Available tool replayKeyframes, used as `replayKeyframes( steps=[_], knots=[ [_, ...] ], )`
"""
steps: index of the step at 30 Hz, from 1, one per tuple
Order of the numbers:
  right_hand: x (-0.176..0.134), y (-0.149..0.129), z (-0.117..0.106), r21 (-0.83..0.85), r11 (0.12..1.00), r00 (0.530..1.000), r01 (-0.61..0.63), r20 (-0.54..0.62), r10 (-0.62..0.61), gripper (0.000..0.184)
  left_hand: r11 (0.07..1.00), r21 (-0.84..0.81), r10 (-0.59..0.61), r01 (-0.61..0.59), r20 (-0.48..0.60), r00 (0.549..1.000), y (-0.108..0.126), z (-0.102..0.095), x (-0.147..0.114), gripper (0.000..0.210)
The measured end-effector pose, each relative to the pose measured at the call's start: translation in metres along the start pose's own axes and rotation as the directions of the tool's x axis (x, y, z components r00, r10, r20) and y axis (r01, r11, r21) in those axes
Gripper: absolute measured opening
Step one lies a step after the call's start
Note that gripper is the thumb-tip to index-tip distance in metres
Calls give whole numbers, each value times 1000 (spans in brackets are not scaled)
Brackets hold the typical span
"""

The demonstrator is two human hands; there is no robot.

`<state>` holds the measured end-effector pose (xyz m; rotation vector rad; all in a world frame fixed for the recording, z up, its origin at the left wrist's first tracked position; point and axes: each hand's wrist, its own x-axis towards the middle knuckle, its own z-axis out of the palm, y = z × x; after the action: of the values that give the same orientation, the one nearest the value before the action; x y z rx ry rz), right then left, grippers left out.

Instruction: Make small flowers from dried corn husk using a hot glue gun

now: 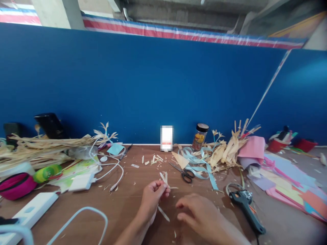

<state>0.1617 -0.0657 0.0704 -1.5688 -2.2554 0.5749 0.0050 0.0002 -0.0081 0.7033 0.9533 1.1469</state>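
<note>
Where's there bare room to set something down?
Mostly bare: the table between the left hand and nearest cable; more narrowly, between the right hand and glue gun. Crowded: far left, with husks and power strip; right, with ribbon and paper.

A blue partition (153,81) stands behind the brown bench (125,200), a pale strip (272,80) slanting across its right part. Striped red, white and blue sheeting (158,31) runs above it, below a grey ceiling (209,17) and beside a pale pillar (52,15).
</note>
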Motion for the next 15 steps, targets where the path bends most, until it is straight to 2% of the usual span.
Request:
replayKeyframes(
  steps=[2,4,9,15],
  knots=[
    [12,6,12,-119,992,987,-49,-159,30,10,1000,-1,2,-2,19,1000,0,0,-1,20],
    [26,13,24,-58,995,960,-85,-272,66,20,1000,-9,2,-1,24,1000,0,-1,-1,20],
    [48,24,41,330,943,971,-43,-207,117,16,1000,-12,-9,9,19,1000,2,-1,-1,20],
    [51,27,52,551,834,979,-6,-168,118,20,1000,12,0,0,21,1000,1,-2,-1,20]
  ],
)
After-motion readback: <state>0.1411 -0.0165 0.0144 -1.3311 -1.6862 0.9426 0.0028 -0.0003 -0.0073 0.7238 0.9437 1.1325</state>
